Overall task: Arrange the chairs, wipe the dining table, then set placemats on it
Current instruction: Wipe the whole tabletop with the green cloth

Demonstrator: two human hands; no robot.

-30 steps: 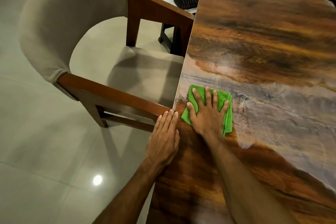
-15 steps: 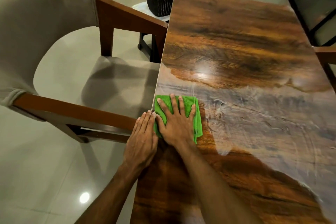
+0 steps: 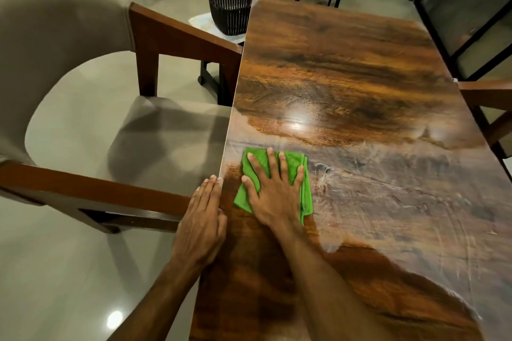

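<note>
Right hand (image 3: 273,196) lies flat, fingers straight and spread, pressing the green cloth (image 3: 253,156) onto the dining table (image 3: 346,63) just beside its left edge. Left hand (image 3: 203,219) rests flat and relaxed on that same edge, near the cloth but apart from it. The cloth's long axis points toward the far end, where the surface looks dry; I judge the next stroke goes there.

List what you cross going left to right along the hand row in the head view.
Chair's wooden armrest → left hand → green cloth, with the right hand pressed flat on it → smeared, wiped stretch of the dining table.
</note>
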